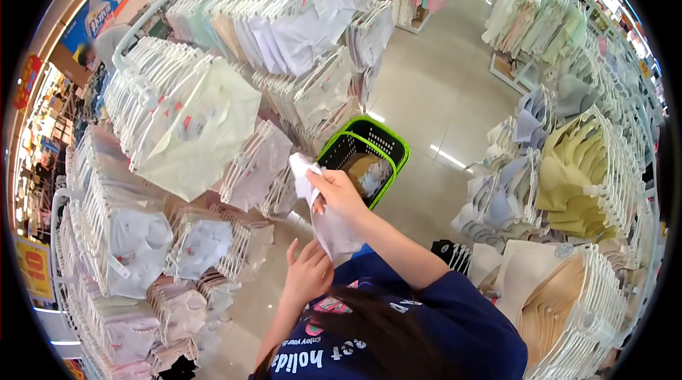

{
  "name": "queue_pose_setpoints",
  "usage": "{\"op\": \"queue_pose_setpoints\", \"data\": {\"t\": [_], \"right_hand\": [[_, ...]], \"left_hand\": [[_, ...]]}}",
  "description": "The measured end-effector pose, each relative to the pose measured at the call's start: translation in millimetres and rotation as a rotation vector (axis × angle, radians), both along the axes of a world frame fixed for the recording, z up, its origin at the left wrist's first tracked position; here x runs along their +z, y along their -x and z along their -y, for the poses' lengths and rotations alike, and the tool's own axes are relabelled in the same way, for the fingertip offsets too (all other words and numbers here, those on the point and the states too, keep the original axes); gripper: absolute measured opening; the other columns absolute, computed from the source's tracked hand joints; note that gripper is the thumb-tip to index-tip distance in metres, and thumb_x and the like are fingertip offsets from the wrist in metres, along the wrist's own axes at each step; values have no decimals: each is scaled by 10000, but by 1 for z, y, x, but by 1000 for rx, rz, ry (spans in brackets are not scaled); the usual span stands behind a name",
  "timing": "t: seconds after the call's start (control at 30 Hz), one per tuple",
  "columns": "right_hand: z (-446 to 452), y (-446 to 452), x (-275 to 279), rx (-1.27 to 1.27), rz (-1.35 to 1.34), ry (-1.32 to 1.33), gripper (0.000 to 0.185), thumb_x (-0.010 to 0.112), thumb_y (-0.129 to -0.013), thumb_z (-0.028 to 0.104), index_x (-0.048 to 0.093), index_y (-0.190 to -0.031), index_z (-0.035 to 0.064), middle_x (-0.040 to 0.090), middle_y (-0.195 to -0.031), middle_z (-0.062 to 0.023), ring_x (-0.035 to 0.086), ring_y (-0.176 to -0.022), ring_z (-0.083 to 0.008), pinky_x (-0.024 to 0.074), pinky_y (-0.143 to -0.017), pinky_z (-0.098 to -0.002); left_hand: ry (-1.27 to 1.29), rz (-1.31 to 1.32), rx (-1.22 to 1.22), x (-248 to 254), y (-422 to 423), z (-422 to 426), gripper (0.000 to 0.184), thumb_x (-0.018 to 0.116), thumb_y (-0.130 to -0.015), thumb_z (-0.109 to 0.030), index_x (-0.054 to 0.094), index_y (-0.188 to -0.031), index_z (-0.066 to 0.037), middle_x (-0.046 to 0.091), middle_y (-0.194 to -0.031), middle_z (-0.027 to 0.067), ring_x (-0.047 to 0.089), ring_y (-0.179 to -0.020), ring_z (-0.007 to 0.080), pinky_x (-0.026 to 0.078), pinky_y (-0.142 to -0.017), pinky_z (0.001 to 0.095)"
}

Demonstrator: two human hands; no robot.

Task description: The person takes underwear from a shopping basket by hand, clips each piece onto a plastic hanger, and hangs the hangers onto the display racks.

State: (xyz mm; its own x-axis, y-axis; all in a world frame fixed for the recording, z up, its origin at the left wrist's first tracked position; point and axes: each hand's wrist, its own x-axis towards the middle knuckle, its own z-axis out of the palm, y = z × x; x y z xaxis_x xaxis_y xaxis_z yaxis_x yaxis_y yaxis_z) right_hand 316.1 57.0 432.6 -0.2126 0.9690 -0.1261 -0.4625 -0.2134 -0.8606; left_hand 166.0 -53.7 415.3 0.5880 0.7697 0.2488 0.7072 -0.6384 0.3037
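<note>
A pale pink pair of underpants (pixel 331 229), partly bunched, hangs lengthwise in front of my chest. My right hand (pixel 341 197) pinches its upper part between thumb and fingers. Beside its lower end is my left hand (pixel 310 270), fingers spread, the fingertips touching or very near the cloth; its thumb is not clearly seen. Just beyond my right hand stands a black shopping basket with a bright green rim (pixel 407 156). Inside the basket lie a brown item (pixel 361 167) and some pale, crumpled packaging or cloth (pixel 374 177).
Racks of pastel underpants (pixel 206 121) on white hangers crowd the left side. Along the right hang bras, including olive ones (pixel 572 167) and beige ones (pixel 540 288). A tiled aisle (pixel 426 89) runs ahead between them, with more clothes racks (pixel 536 25) farther off.
</note>
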Motion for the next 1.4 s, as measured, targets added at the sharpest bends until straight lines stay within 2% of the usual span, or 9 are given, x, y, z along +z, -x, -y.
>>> {"op": "queue_pose_setpoints", "data": {"t": [0.27,0.43,0.5,0.63,0.77,0.87,0.9,1.13,1.4], "right_hand": [[-54,33,-60,153,19,122,333,488,-903,323,606,-782,36,577,-618,-20,508,-485,-78,391,-444,-205],[-52,32,-66,333,23,160,336,448,-918,374,583,-958,69,593,-762,-20,538,-559,-87,433,-516,-221],[-40,19,-45,462,61,110,427,406,-931,405,464,-1233,108,568,-1046,-42,566,-737,-107,458,-674,-254],[-16,-5,-15,465,107,-73,522,356,-948,393,304,-1377,100,421,-1323,-73,472,-1044,-146,360,-920,-289],[-21,-30,-21,638,91,-348,520,351,-955,372,309,-1367,58,409,-1321,-64,433,-1081,-150,315,-966,-285],[-19,-37,-23,815,-172,-61,505,274,-971,349,326,-1351,20,385,-1363,-59,377,-1224,-157,270,-1030,-311],[-19,-37,-33,829,-486,57,471,298,-971,341,358,-1338,51,404,-1342,-76,378,-1229,-169,308,-1016,-320],[3,-19,-66,653,-534,25,504,553,-875,252,400,-1303,33,504,-1241,-89,535,-1064,-165,440,-913,-321],[9,-47,-42,438,-538,208,858,242,-828,679,306,-1350,2,379,-1354,-151,387,-1238,-241,278,-1044,-386]], "left_hand": [[266,233,106,-5,12,-28,68,607,-695,-45,556,-736,-64,569,-712,45,559,-765,215,256,-976,477],[529,726,344,6,11,-34,78,564,-828,-53,601,-862,6,562,-697,44,516,-696,106,420,-634,244],[523,955,399,19,11,-40,133,539,-861,-76,601,-918,26,574,-765,14,499,-734,68,407,-640,225],[420,1334,368,44,10,-60,324,520,-906,-176,492,-1120,65,578,-1012,74,531,-897,110,412,-795,235],[278,1522,297,79,3,-68,300,510,-912,-200,482,-1101,31,579,-990,80,558,-900,145,437,-805,282],[333,1638,220,100,8,-62,232,483,-922,-177,472,-1072,0,579,-979,79,579,-879,163,474,-785,311],[302,1664,210,103,12,-59,244,484,-919,-157,460,-1101,4,576,-1004,86,577,-905,172,469,-807,324],[209,1424,99,123,25,-51,534,466,-877,-17,223,-1351,12,426,-1283,129,460,-1154,230,350,-979,381],[425,1409,115,131,11,-65,674,497,-828,-2,111,-1382,6,293,-1373,137,341,-1252,252,294,-1018,378]]}}
